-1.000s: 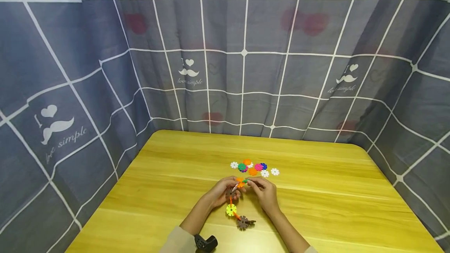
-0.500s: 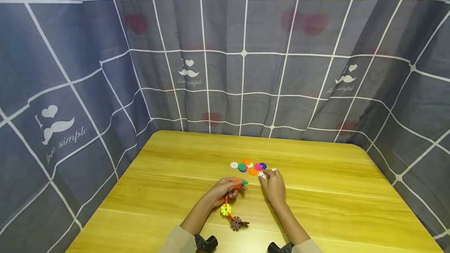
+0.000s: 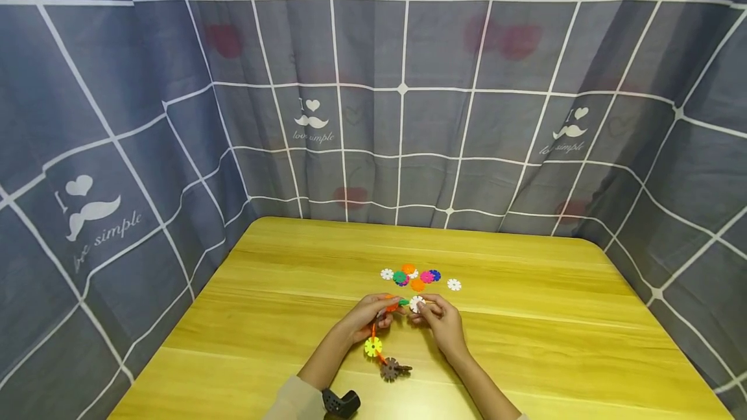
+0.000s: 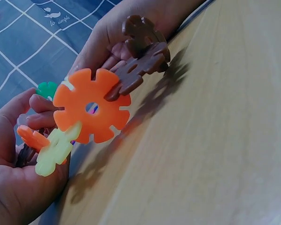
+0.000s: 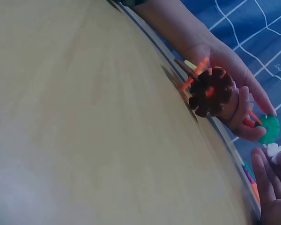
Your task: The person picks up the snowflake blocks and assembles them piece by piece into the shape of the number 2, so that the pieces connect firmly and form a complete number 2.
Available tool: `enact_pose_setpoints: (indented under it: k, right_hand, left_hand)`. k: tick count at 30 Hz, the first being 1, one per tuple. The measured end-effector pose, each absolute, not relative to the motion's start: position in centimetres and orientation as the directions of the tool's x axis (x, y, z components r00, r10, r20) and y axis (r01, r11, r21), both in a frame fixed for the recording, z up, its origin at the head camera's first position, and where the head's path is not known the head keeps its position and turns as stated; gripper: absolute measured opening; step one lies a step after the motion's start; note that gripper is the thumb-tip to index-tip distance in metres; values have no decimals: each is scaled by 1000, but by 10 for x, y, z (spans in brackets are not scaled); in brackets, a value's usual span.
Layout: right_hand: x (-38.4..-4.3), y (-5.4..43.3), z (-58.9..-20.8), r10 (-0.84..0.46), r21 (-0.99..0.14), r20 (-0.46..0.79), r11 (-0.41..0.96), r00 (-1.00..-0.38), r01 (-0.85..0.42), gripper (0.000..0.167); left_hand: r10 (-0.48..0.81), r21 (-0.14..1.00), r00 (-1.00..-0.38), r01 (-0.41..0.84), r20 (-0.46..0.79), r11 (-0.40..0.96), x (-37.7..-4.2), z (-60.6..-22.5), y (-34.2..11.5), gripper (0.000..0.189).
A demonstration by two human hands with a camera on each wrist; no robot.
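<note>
My left hand (image 3: pixel 360 317) grips a chain of slotted plastic snowflake discs near its upper end. From it hang a yellow disc (image 3: pixel 373 347), an orange disc (image 4: pixel 82 96) and brown discs (image 3: pixel 390 369), the lowest part close over the table. A green disc (image 5: pixel 270 129) sticks out past the left fingertips towards the right. Between thumb and fingers, my right hand (image 3: pixel 446 329) pinches a white snowflake disc (image 3: pixel 417 304), held right beside the green one. Part of the chain is hidden inside the left palm.
Behind the hands, loose discs lie on the wooden table (image 3: pixel 262 316): a green disc (image 3: pixel 399 277), an orange disc (image 3: pixel 417 285), a pink disc (image 3: pixel 427 277) and a white disc (image 3: pixel 454 284) among several. A checked curtain (image 3: pixel 373 115) surrounds the table's back and sides.
The right hand let go of the green disc, reached to the loose discs, picked up a white one and brought it back beside the chain. The left hand kept its grip; the chain swung slightly left.
</note>
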State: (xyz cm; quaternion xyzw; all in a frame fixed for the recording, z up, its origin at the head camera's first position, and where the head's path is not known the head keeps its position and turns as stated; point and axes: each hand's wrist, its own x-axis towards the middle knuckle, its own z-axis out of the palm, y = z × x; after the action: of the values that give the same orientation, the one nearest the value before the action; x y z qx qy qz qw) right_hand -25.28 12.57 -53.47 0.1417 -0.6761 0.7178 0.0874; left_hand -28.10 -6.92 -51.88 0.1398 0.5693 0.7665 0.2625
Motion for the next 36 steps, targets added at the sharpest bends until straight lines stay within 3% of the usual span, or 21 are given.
enact_pose_setpoints:
  k: [7, 26, 31, 36]
  right_hand:
    - [-249, 121, -533, -58, -960, 233, -174, -971, -220, 30]
    - [-250, 120, -530, -150, -976, 171, -160, -974, -147, 27]
    - [-249, 119, -522, -158, -964, 264, 4, -952, -268, 20]
    - [-270, 133, -534, -15, -813, 497, 342, -868, -471, 13]
  left_hand:
    - [562, 948, -823, -240, -85, -208, -280, -518, -69, 23]
    - [558, 967, -820, -229, -129, -113, -278, -513, -67, 19]
    - [553, 969, -818, -237, -157, -75, -275, -511, -68, 23]
    - [543, 966, -819, -253, -185, -53, -277, -510, -67, 23]
